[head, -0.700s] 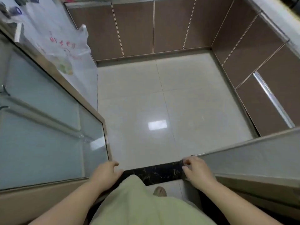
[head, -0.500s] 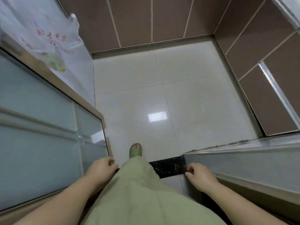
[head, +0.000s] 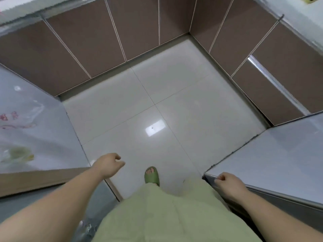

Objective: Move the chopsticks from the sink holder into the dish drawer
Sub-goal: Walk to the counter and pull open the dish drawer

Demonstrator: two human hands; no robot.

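The person is standing on a glossy pale tiled floor (head: 157,102), looking straight down. The left hand (head: 108,165) is hovering in the lower middle of the frame with its fingers loosely curled, its grip empty and touching nothing. The right hand (head: 229,183) is resting at the lower right with its fingers curled over the metal edge of a frosted glass sliding door panel (head: 272,158), so its grip is closing on that edge. A foot in a green rubber slipper (head: 152,176) is showing at the bottom centre, above the pale green trousers (head: 171,213). Brown cabinet doors (head: 97,41) are lining the upper part of the frame. A translucent plastic bag with red print (head: 19,123) is lying at the left edge. The chopsticks, the sink holder and the dish drawer are showing nowhere in this view.
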